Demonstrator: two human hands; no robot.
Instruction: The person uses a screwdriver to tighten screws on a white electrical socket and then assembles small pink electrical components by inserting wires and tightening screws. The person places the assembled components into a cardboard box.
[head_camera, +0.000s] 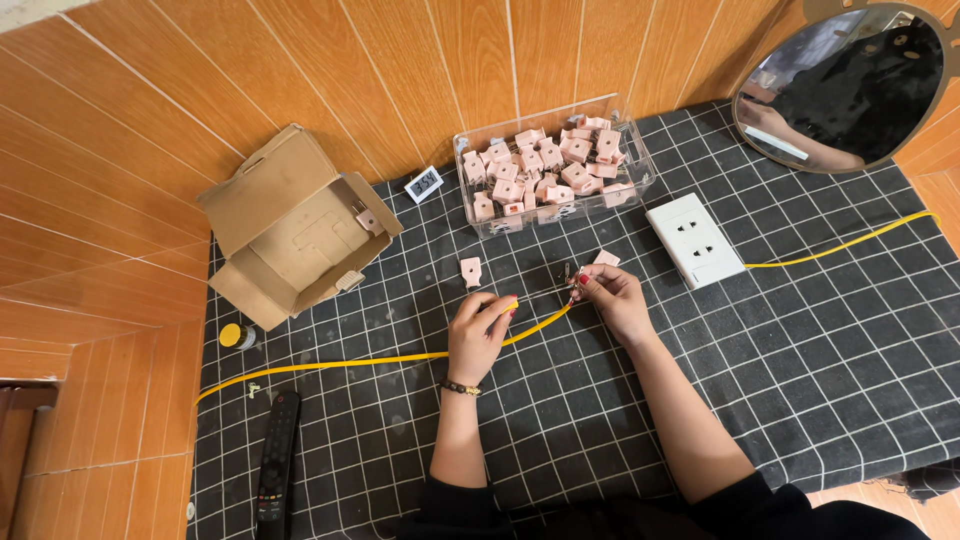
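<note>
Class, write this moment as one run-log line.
left hand: pinching yellow cable | right hand: fingers at cable end, near pink part | behind: clear box of pink parts, white socket

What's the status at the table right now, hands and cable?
Left hand pinching yellow cable. Right hand gripping the cable's stripped end. Loose pink part just beyond the hands, clear of them.
</note>
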